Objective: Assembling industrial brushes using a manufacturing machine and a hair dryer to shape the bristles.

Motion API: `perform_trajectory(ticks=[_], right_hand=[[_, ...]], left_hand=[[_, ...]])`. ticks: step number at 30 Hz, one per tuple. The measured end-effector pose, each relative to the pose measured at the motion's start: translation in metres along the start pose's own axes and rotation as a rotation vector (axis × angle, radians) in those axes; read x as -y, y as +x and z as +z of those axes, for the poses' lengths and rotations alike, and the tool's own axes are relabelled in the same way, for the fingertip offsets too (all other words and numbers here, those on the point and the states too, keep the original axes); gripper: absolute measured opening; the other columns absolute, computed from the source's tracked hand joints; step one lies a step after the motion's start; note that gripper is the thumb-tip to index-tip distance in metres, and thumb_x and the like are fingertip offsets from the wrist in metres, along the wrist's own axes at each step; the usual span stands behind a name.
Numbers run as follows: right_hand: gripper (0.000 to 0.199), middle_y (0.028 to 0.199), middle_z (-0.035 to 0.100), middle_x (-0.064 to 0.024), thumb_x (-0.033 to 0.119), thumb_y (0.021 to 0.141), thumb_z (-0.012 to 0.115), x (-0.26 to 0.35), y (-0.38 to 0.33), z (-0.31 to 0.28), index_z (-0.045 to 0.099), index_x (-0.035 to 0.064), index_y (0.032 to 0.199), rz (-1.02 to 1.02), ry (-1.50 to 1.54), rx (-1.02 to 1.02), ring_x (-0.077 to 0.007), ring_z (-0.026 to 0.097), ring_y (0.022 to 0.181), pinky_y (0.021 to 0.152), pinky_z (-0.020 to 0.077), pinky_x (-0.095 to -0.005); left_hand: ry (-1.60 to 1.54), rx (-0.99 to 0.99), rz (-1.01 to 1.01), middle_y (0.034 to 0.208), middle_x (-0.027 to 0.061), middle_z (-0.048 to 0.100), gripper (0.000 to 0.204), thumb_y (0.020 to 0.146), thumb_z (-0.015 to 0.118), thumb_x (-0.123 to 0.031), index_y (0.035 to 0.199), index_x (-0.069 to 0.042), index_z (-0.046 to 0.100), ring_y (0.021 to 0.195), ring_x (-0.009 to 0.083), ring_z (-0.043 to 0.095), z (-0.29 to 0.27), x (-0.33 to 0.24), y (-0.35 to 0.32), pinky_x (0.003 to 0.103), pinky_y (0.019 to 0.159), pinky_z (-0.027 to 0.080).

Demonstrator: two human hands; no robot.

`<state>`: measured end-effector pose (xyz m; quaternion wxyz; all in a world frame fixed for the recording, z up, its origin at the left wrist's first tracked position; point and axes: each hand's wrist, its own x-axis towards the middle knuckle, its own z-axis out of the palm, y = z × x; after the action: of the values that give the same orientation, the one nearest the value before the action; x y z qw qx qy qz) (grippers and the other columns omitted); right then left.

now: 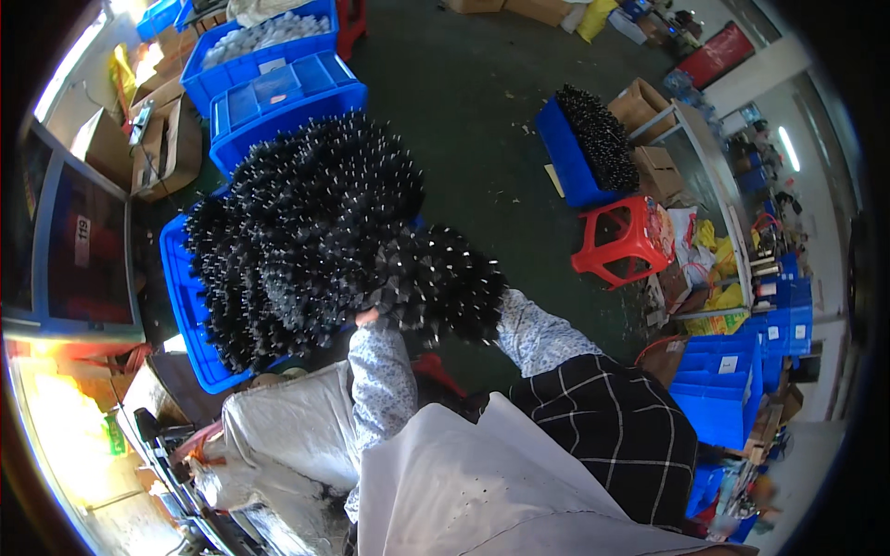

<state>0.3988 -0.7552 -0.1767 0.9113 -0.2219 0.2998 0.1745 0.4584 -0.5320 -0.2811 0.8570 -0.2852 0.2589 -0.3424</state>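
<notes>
Dark green workshop floor (464, 102) is seen from above, crowded with crates and cartons. At far left, a framed blue panel (65, 250) stands beside open cardboard boxes (158, 139). Two blue crates (278, 88) are stacked at upper left, one filled with pale parts. Lower down, a third blue crate (185, 306) is heaped with black spiked pieces (287, 232), far too many to be counted, each tipped with a bright point. A white sack (287, 426) lies beneath it.

Both forearms, in pale patterned sleeves, are raised from the lower edge toward the centre. The left hand (369, 318) is seen only as a sliver of skin at the sleeve end, pressed against the underside of a separate bundle of black spiked pieces (440, 283); whether its fingers are clenched cannot be told. The right hand is hidden wholly behind that bundle, so its state cannot be told either. The bundle is held up just beside the heaped crate, touching the pile.

Further right, a fourth blue crate (575, 153) of similar black pieces stands on the floor, with one red plastic stool (623, 239) just beside it. At far right, more blue bins (742, 371) are stacked.
</notes>
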Motion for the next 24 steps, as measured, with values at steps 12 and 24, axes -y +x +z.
perform_trajectory(ticks=[12, 24], right_hand=[[0.028, 0.091, 0.055, -0.0119, 0.023, 0.083, 0.04, -0.036, -0.021, -0.031, 0.05, 0.0058, 0.102, -0.107, 0.027, -0.126, -0.0255, 0.054, 0.076, 0.066, 0.0459, -0.037], [0.03, 0.093, 0.054, -0.013, 0.025, 0.084, 0.037, -0.079, -0.041, -0.043, 0.048, 0.0072, 0.105, -0.169, 0.029, -0.246, -0.027, 0.053, 0.078, 0.069, 0.0444, -0.0402]], left_hand=[[0.013, -0.076, 0.013, 0.123, 0.0076, 0.04, 0.047, 0.083, 0.029, -0.037, 0.116, -0.009, 0.045, 0.116, 0.0286, 0.034, 0.011, 0.008, -0.009, 0.052, 0.096, 0.019], [-0.226, -0.328, 0.013, 0.12, 0.0176, 0.038, 0.054, 0.07, 0.054, -0.013, 0.118, 0.004, 0.035, 0.109, 0.0327, 0.039, -0.014, -0.016, -0.004, 0.045, 0.091, 0.035]])
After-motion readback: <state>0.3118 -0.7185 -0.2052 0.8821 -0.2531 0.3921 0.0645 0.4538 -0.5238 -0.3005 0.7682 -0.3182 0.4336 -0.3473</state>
